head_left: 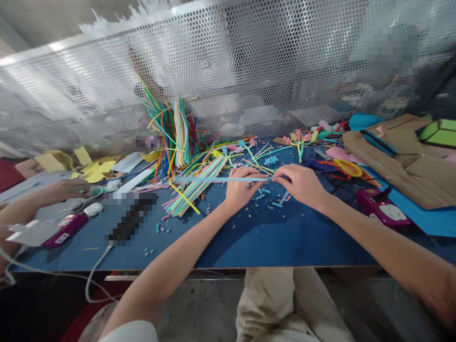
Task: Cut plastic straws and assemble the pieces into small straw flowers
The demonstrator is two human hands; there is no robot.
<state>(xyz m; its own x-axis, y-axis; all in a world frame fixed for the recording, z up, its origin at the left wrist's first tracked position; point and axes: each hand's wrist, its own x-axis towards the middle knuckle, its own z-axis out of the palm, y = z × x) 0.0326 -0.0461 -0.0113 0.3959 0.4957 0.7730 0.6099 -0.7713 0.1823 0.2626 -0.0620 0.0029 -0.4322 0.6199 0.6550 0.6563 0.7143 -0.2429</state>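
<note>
1 wht sleeve (pixel 132 332), 2 hands (pixel 244 190) (pixel 301 184) holding 1 lt-blue strip (pixel 237 179).

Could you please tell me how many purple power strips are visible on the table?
2. One purple power strip lies toward the picture's left edge; the other purple power strip is at the right, beside a blue sheet. Others may be hidden.

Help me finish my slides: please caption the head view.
The left hand and right hand hold a long light-blue strip above a blue tabletop littered with small colourful bits.
</note>
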